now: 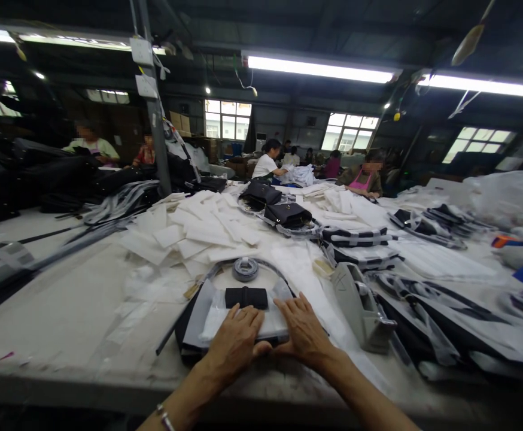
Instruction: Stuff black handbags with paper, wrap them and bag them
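Note:
A black handbag wrapped in white paper and clear plastic point(225, 314) lies flat on the table right in front of me. Its small black clasp tab point(246, 297) shows on top. My left hand point(234, 344) rests on the near left part of the wrapped bag, fingers stretched out and pressing down. My right hand point(304, 332) lies flat on its right edge, fingers spread. The thumbs nearly meet at the bag's near edge. A roll of tape point(245, 269) lies just beyond the bag.
A grey tape dispenser point(361, 306) stands to the right of my hands. White paper sheets point(198, 230) cover the middle of the table point(64, 305). Black handbags point(287, 214) and wrapped straps point(441, 311) lie further back and right. Several people work at the far end.

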`<state>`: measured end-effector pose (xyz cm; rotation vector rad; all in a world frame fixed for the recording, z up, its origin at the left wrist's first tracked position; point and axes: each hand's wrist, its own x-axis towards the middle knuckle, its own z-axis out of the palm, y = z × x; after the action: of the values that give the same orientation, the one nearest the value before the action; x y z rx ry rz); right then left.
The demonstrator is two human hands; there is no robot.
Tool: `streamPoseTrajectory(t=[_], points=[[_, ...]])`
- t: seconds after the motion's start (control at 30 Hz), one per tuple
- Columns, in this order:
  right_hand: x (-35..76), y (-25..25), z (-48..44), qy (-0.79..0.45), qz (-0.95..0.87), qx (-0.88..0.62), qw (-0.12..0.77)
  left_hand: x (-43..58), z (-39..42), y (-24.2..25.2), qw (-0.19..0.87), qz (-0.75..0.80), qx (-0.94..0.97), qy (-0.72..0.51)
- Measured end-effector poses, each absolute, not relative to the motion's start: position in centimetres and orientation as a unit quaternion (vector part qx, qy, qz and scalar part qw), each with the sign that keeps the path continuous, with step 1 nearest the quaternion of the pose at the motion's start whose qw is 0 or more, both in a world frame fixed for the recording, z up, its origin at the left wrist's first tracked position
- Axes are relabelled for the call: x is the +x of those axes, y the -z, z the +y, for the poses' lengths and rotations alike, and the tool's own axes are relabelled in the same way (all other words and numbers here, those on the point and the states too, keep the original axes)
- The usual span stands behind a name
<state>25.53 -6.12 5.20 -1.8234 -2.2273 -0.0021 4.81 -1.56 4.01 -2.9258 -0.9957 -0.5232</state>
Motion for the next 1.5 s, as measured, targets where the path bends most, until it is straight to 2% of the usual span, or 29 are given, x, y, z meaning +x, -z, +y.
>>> streamPoseTrajectory(t=[0.17, 0.4, 0.53, 0.77, 0.93, 1.0, 1.07, 1.17, 1.27, 1.37, 1.5], points=[[24.4, -5.0, -6.8, 0.043, -0.798, -0.586, 0.133, 4.8, -0.7, -2.7, 0.046, -0.300, -0.936, 0.180], [22.5, -2.0, -7.2, 0.083, -0.804, -0.568, 0.154, 2.6, -0.1, 0.1, 0.223, -0.271, -0.889, 0.293], [22.4, -1.5, -7.2, 0.098, -0.802, -0.564, 0.172, 1.1, -0.7, 0.3, 0.284, -0.270, -0.865, 0.312], [22.2, -0.9, -7.8, 0.146, -0.795, -0.562, 0.176, 1.0, -1.4, 0.4, 0.265, -0.275, -0.874, 0.300], [22.3, -1.8, -7.7, 0.111, -0.801, -0.561, 0.176, 1.1, -1.2, 0.0, 0.271, -0.261, -0.873, 0.309], [22.3, -2.8, -8.0, 0.085, -0.799, -0.562, 0.195, 0.5, -0.6, -0.6, 0.263, -0.254, -0.875, 0.319], [22.2, -3.6, -9.0, 0.052, -0.776, -0.573, 0.259, -0.8, 0.5, -1.2, 0.245, -0.284, -0.861, 0.342], [21.8, -3.4, -11.2, -0.084, -0.660, -0.604, 0.439, -4.1, 2.8, -1.7, 0.152, -0.421, -0.806, 0.388], [21.2, -1.8, -13.0, -0.343, -0.443, -0.613, 0.557, -7.0, 4.8, -1.7, -0.089, -0.555, -0.734, 0.380], [20.7, -0.4, -13.4, -0.534, -0.280, -0.581, 0.547, -8.2, 5.7, -2.2, -0.340, -0.582, -0.649, 0.354], [20.5, -0.4, -12.1, -0.645, -0.241, -0.522, 0.504, -7.6, 5.1, -3.7, -0.547, -0.542, -0.524, 0.364]])
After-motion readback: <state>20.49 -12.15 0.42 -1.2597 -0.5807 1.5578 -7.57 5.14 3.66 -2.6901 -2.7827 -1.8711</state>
